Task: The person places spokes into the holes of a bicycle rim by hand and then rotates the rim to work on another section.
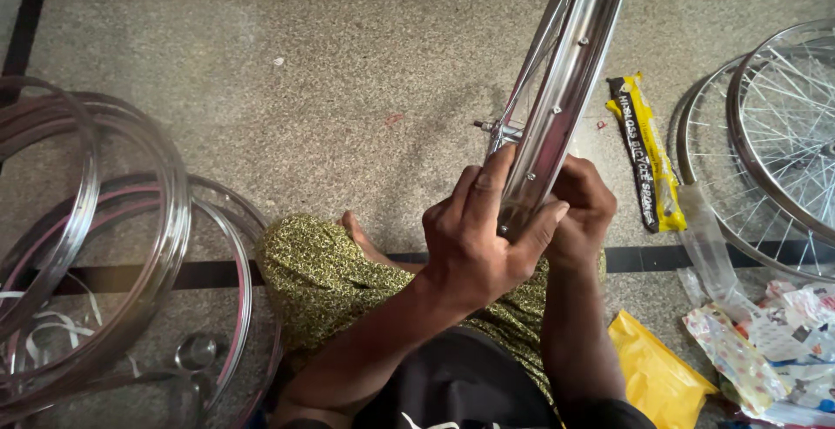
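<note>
A shiny spoked bicycle wheel stands on edge in front of me, its rim running from the top of the view down to my lap. My left hand grips the near part of the rim, thumb on one side and fingers wrapped over the other. My right hand is closed on the rim from the far side, partly hidden behind it. The hub axle sticks out to the left. I sit on the floor with my knee in patterned cloth below the wheel.
Several bare chrome rims lie stacked on the stone floor at the left. Two spoked wheels lie at the right edge. A yellow-and-black packet lies beside them. A yellow bag and printed wrappers sit at the lower right.
</note>
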